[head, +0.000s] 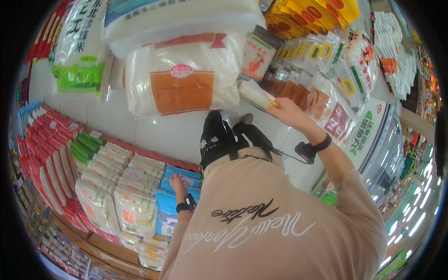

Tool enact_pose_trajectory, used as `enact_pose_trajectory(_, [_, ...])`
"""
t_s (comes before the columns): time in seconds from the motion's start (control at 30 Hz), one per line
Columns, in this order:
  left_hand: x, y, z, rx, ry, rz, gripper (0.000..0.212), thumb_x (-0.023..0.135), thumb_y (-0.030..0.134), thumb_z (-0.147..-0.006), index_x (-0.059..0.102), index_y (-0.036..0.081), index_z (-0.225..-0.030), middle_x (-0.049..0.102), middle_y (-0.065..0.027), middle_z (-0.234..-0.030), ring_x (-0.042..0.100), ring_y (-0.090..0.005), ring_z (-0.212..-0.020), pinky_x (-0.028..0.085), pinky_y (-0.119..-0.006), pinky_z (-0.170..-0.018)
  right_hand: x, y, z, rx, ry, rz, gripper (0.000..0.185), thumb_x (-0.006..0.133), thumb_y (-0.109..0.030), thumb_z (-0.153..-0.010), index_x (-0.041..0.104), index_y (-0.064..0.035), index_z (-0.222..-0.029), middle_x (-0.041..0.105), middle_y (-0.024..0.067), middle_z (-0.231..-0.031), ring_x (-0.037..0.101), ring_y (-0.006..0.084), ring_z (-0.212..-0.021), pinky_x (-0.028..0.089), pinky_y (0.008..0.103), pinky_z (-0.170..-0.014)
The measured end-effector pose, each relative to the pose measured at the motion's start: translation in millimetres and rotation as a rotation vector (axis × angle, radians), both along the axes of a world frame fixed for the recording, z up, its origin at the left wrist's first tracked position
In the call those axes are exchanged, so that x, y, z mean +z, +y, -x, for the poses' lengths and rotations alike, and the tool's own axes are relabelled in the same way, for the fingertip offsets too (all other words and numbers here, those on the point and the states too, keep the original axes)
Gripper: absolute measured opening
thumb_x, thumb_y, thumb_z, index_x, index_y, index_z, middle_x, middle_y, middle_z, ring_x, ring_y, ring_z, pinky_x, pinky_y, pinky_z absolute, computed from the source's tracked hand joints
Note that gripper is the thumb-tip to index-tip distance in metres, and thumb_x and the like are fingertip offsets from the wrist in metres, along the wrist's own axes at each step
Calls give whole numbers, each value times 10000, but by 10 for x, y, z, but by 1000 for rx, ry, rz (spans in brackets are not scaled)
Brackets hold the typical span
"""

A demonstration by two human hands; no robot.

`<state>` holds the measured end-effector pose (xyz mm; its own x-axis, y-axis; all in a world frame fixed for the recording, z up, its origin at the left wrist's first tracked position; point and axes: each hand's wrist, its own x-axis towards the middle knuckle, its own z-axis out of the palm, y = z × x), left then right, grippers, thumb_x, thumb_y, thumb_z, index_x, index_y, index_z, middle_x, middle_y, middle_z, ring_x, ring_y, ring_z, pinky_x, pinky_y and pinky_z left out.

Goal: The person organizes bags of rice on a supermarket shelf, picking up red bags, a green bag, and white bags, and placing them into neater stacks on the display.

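Note:
My right hand (287,111) is closed around the yellow carry handle of a clear-and-white bag of rice (257,96). That bag hangs over the floor, its far end close to a printed rice box (257,52). My left hand (177,182) is low on the left with its fingers curled, over a stack of blue bags (168,204) with a price card. Nothing shows in its fingers, and I cannot tell whether it touches the bags. Both wrists wear black straps with small devices.
Large rice sacks (183,87) stand ahead of my feet. Handled rice bags (294,78) fill a display at right, beside a glass-topped freezer (379,157). Pale packs (134,204) and red packs (52,157) are stacked at left. Tiled floor (150,134) runs between.

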<state>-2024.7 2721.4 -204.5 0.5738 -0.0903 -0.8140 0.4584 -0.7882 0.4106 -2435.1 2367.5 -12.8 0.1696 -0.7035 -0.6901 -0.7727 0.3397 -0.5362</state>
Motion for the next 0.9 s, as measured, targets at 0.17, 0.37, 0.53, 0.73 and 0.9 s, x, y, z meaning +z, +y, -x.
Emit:
enact_pose_trajectory(0.17, [41,-113,-130,-70,-19,45,358,555,210,-849,438,15,-1125,544,-101,-1000,557,-226,-913,435,-361,-710,382,-130,-19,6,1,90,409,580,-323,-788,588,84,-831,594,232,-721,599,351,-686,462,393,-645])
enact_pose_trajectory(0.37, [-100,-280,-248,-125,32,29,375,579,256,-831,453,41,-1112,547,-85,-1022,559,-235,-935,431,-386,-711,398,-284,66,100,39,159,428,572,-350,-773,606,74,-814,602,260,-756,611,377,-728,474,413,-664])
enact_pose_trajectory(0.53, [-219,-434,-355,-91,55,98,283,585,218,-807,501,72,-1034,578,-35,-907,562,-175,-833,410,-353,-668,-70,-384,116,141,114,175,457,565,-374,-747,619,77,-801,606,277,-795,610,395,-777,483,434,-707])
enact_pose_trajectory(0.73, [-66,-622,-302,47,-51,134,61,537,141,-785,505,107,-745,510,-3,-657,492,-141,-617,394,-328,-583,-433,-249,132,71,86,220,469,571,-366,-739,625,86,-849,610,285,-831,610,404,-802,486,432,-740])
enact_pose_trajectory(0.9, [-644,-263,-634,-408,-56,134,127,570,160,-765,507,104,-670,498,-14,-604,509,-167,-559,411,-356,-495,-421,-349,169,85,125,215,446,572,-358,-725,640,72,-824,613,269,-769,617,389,-748,495,429,-704])
